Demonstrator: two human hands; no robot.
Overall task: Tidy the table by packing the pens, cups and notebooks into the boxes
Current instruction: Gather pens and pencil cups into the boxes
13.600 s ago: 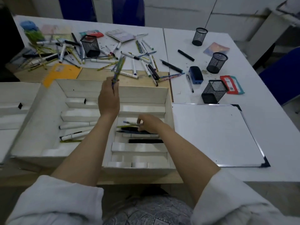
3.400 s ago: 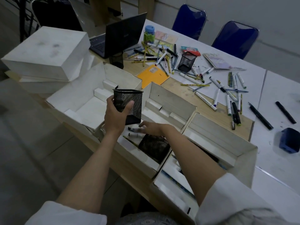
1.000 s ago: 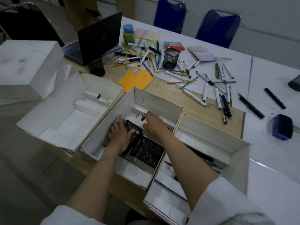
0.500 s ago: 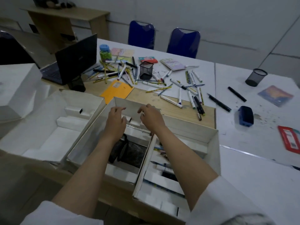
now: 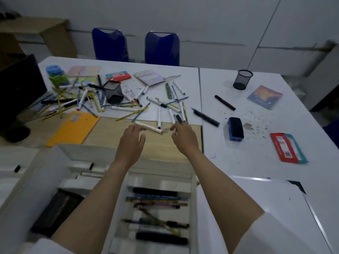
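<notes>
- Change since half a second ago: both hands have left the far wall of the middle box [image 5: 55,180] and now reach out past it over the wooden desk strip [image 5: 165,145]. The mesh cup [image 5: 56,209] set down a second ago lies on its side inside that box. Judgement: cup placement is done; next pickup is a pen.
- Landmark for this entry: white marker [image 5: 148,127] lying on the wooden strip.
- Far left of the marker: dark laptop [image 5: 20,85], then a dense pile of pens and pencils [image 5: 73,101] with a blue-lidded jar [image 5: 55,74] behind it.
- Left of the marker, nearer: orange notebook [image 5: 73,128], flat on the wood, unpacked.
- Behind-left of the marker: upright mesh cup [image 5: 112,91] amid the pens; a pastel notebook [image 5: 151,78] further back.
- Left hand [image 5: 131,142]: fingers spread and relaxed, holding nothing, fingertips just short of the marker's near end.
- Right hand [image 5: 183,138]: fingers loosely curled, empty, just right of the marker's tip and touching or nearly touching a dark-capped pen [image 5: 178,118]; contact unclear.
- Below the hands: pen box [image 5: 157,213], several pens already in its slots.
- Right of the marker: black marker [image 5: 205,116], blue eraser block [image 5: 235,128], maroon pen [image 5: 224,102], second mesh cup [image 5: 242,79], blue-orange notebook [image 5: 265,96], red packet [image 5: 288,148].
- Room: white tables pushed together, two blue chairs [image 5: 135,46] behind, grey-white wall; dim light.
</notes>
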